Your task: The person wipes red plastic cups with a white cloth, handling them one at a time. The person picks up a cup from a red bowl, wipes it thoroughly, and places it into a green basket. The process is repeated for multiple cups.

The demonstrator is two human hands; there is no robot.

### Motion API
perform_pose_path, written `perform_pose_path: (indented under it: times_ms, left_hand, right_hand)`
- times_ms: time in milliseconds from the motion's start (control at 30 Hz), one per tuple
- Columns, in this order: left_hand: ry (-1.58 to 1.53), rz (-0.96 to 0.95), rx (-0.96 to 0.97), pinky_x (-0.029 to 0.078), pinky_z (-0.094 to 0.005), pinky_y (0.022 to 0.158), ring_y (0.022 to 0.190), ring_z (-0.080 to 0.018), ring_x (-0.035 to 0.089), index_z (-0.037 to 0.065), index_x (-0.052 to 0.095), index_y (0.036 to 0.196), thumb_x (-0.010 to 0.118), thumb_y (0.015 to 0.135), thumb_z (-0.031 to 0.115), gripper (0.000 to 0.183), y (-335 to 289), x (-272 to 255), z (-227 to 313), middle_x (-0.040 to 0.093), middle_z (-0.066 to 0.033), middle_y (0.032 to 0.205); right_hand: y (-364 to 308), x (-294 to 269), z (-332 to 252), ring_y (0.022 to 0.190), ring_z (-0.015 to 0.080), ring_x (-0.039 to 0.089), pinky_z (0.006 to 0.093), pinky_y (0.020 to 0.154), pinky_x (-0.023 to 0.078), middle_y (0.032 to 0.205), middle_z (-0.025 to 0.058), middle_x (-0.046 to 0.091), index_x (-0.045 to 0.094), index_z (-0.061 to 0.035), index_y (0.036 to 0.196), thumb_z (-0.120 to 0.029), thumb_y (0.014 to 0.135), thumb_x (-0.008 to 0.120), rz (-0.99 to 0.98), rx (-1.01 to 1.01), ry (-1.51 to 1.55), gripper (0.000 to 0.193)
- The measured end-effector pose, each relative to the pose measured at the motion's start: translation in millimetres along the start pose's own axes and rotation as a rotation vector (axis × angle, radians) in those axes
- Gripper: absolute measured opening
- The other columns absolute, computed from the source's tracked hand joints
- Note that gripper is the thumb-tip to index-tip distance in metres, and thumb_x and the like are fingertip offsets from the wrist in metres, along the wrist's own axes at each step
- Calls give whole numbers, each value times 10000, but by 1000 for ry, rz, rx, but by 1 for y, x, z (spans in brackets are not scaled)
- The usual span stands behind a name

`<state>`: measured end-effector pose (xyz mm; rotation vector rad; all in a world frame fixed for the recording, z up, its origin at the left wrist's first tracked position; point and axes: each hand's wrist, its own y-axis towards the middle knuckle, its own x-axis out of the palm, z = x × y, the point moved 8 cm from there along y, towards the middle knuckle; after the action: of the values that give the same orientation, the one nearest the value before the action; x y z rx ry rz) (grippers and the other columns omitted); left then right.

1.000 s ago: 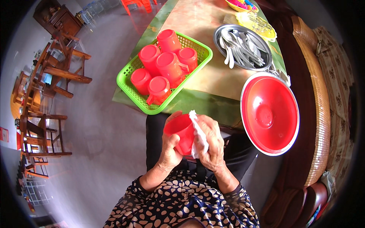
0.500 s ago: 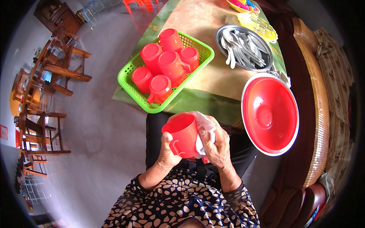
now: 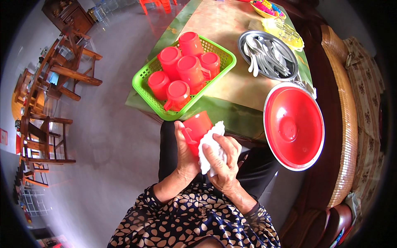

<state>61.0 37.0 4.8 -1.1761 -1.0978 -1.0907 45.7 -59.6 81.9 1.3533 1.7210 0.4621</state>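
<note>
My left hand point(image 3: 185, 156) grips a red plastic mug point(image 3: 197, 126) by its side, handle toward the left. My right hand point(image 3: 223, 159) presses a white cloth point(image 3: 209, 145) against the mug's right side. Both hands are held over my lap, just in front of the table's near edge. Right beyond the mug stands a green plastic basket point(image 3: 145, 75) holding several more red mugs point(image 3: 188, 70).
A large red bowl point(image 3: 294, 125) sits at the right. A round metal tray of spoons point(image 3: 269, 53) lies on the green-and-tan table point(image 3: 231, 89), with a yellow dish point(image 3: 269, 9) farther back. Wooden chairs point(image 3: 66, 70) stand on the grey floor at left; a woven seat point(image 3: 345, 124) at right.
The mug has been turned in my hands and now tilts away toward the basket. The cloth has shifted from behind the mug to its right side.
</note>
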Motion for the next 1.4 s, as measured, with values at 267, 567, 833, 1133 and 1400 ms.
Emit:
perform_pose_path:
  times_ms: [267, 567, 833, 1133, 1400]
  left_hand:
    - [551, 226, 209, 465, -390, 937, 1077, -215, 564, 93, 498, 1233, 431, 837, 722, 746, -10, -5, 10, 589, -56, 1160]
    - [508, 164, 145, 471, -395, 948, 1112, -231, 556, 71, 422, 1321, 516, 817, 692, 805, -15, -16, 8, 549, -114, 1222]
    - [738, -24, 176, 456, -397, 974, 1161, -236, 532, 39, 402, 1349, 552, 750, 726, 923, -14, -7, 12, 537, -118, 1271]
    - [678, -94, -5, 420, -374, 1007, 1183, -200, 496, 45, 385, 1355, 643, 702, 708, 965, -15, -7, -3, 494, -102, 1286]
    - [1401, -253, 358, 370, -370, 970, 1138, -228, 457, 1, 647, 1030, 596, 828, 220, 302, -21, 31, 38, 509, -157, 1231]
  right_hand:
    - [3, -3, 38, 1075, 331, 552, 383, 914, 449, 1157, 186, 565, 631, -39, 1103, -173, 892, 600, -18, 378, 353, 251]
    - [11, -14, 19, 981, 346, 558, 399, 862, 467, 1164, 175, 569, 629, -44, 1137, -85, 710, 692, -144, 123, 191, 433]
    - [30, -18, 11, 986, 343, 580, 395, 848, 481, 1129, 186, 597, 647, -9, 1082, -86, 786, 677, -147, 77, 188, 308]
    - [36, -8, 48, 1030, 321, 582, 387, 889, 458, 1098, 184, 614, 619, 4, 1110, -137, 858, 621, -236, 283, 544, 289]
    - [34, -16, 54, 813, 293, 545, 390, 721, 433, 894, 118, 583, 612, -6, 969, -90, 725, 647, -339, 108, 579, 261]
